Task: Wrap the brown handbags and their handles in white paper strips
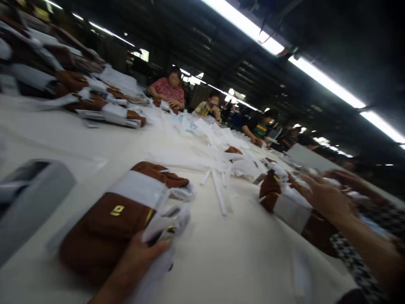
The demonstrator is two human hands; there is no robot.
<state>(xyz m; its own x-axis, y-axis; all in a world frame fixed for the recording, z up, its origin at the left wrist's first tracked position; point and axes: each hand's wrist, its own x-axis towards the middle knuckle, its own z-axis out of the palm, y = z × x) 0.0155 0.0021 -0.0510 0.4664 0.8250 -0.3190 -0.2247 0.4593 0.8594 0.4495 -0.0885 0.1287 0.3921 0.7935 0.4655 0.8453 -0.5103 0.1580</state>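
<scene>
A brown handbag [107, 228] with a gold emblem lies on the white table at left centre, a white wrap band across it. My left hand [139, 253] grips its right side, by the white-wrapped strap [179, 219] and a gold ring. At the right is a second brown bag [270, 190], also banded in white. A bare hand reaching over its top appears to be my right hand [322, 196], its fingers closed on the upper part; blur hides the fingertips. A co-worker's hand [344, 179] and black-and-white checked sleeve [386, 217] are close beside it.
Wrapped bags [107, 107] are heaped at the far left. A grey box [41, 198] stands at the left edge. White paper [205, 131] and thin white strips [218, 192] litter the middle of the table [228, 257]. Several people sit along the far side.
</scene>
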